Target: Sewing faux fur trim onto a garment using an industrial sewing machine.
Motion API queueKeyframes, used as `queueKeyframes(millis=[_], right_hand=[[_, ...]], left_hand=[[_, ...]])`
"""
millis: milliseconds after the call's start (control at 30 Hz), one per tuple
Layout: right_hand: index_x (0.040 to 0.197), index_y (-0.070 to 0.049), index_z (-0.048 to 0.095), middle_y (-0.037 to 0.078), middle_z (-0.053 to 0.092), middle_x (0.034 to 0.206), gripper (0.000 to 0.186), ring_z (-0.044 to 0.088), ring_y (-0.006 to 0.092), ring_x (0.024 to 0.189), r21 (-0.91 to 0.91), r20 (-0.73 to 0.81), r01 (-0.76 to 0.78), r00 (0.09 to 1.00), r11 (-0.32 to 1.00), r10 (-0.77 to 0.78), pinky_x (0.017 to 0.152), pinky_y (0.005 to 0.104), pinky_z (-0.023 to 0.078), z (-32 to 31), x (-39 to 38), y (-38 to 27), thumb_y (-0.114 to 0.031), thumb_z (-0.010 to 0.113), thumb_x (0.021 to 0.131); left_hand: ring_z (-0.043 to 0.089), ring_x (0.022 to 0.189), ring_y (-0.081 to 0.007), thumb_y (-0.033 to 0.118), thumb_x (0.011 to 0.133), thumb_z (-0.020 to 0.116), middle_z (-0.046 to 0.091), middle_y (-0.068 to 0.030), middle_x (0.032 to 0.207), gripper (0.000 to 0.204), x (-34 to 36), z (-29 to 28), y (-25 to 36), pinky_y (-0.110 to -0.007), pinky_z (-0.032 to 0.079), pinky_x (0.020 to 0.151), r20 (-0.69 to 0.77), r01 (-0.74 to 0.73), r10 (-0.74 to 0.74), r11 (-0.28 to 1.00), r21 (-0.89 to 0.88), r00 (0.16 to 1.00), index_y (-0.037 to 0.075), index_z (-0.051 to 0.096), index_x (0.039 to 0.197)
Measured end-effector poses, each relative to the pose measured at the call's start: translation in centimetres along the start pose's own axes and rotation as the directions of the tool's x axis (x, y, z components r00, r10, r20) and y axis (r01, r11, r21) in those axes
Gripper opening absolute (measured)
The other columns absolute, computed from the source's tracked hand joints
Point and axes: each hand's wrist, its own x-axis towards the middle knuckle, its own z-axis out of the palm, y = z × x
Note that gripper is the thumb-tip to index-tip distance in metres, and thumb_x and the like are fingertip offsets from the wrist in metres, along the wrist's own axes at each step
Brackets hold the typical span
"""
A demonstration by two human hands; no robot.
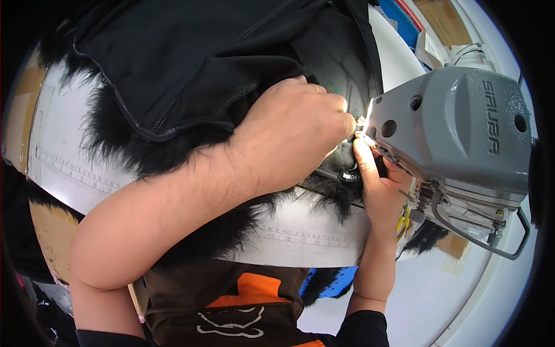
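A black garment with shaggy fur trim [173, 69] lies spread over the sewing table, inner side and seams showing. My left hand [295, 124] is closed on its cloth, knuckles up, a thin ring on one finger, right beside the lit needle area. The grey sewing machine [445, 133] stands at the right, its head over the cloth. Just below the needle area my right hand [378, 179] pinches the garment's edge with the thumb on top; its other fingers are partly behind the machine. A small dark label with pale marks [350, 175] shows beside the right thumb.
The white table [289, 231] carries a printed ruler scale along its near edge. A bent metal bar [509, 251] juts from the machine. Cardboard [55, 243] lies at the left, and a blue and red bin [404, 23] stands at the far right.
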Motion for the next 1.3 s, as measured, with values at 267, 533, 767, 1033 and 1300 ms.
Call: queueKeyframes(millis=[267, 533, 767, 1033, 1300], right_hand=[[0.114, 0.001, 0.083, 0.004, 0.081, 0.106, 0.019, 0.071, 0.0110, 0.099, 0.031, 0.001, -0.001, 1.000, 1.000, 0.001, 0.096, 0.0267, 0.053, 0.0, 0.0, -0.1, -0.006, 0.083, 0.096], [0.113, 0.001, 0.083, 0.004, 0.081, 0.106, 0.019, 0.071, 0.0118, 0.099, 0.051, 0.023, -0.005, 1.000, 0.999, 0.003, 0.097, 0.0272, 0.053, -0.1, -0.1, -0.3, -0.005, 0.083, 0.096], [0.112, 0.002, 0.083, 0.003, 0.080, 0.106, 0.018, 0.070, 0.0116, 0.100, 0.081, 0.006, -0.013, 1.000, 0.997, 0.012, 0.098, 0.0275, 0.052, 0.1, -0.1, -0.1, -0.004, 0.083, 0.095], [0.113, 0.000, 0.084, 0.001, 0.080, 0.104, 0.020, 0.069, 0.0101, 0.097, 0.170, 0.028, -0.066, 0.998, 0.983, 0.063, 0.097, 0.0267, 0.052, 0.3, 0.3, -1.2, -0.004, 0.085, 0.093], [0.109, -0.004, 0.086, -0.002, 0.078, 0.098, 0.018, 0.065, 0.0063, 0.088, 0.180, 0.031, 0.001, 1.000, 0.984, -0.006, 0.085, 0.0221, 0.051, 0.4, 0.9, -1.0, -0.004, 0.087, 0.091]], left_hand=[[0.068, 0.086, -0.0279, 0.006, 0.083, 0.079, 0.061, -0.0070, 0.086, 0.013, -0.2, 0.6, -0.1, -0.042, 0.051, 0.080, -0.073, -0.019, 0.017, 0.999, -0.030, 0.997, 0.006, 0.067, 0.087], [0.068, 0.087, -0.0276, 0.005, 0.082, 0.079, 0.062, -0.0068, 0.087, 0.013, -0.2, 0.6, -0.2, -0.042, 0.052, 0.081, -0.085, -0.025, 0.022, 0.999, -0.037, 0.996, 0.006, 0.067, 0.088], [0.075, 0.097, -0.0246, 0.006, 0.081, 0.075, 0.074, -0.0060, 0.091, 0.007, 0.0, 0.2, 0.1, -0.040, 0.057, 0.093, -0.033, -0.008, 0.008, 1.000, 0.003, 0.999, 0.010, 0.076, 0.086], [0.075, 0.098, -0.0254, 0.006, 0.081, 0.077, 0.073, -0.0060, 0.091, 0.007, 0.1, 0.5, 0.1, -0.041, 0.057, 0.093, -0.041, -0.018, 0.018, 1.000, 0.013, 0.999, 0.010, 0.076, 0.087], [0.074, 0.093, -0.0275, 0.007, 0.081, 0.077, 0.071, -0.0068, 0.089, 0.006, 0.1, 1.0, -0.1, -0.042, 0.056, 0.089, -0.060, -0.032, 0.030, 0.999, -0.030, 0.998, 0.009, 0.074, 0.086]])
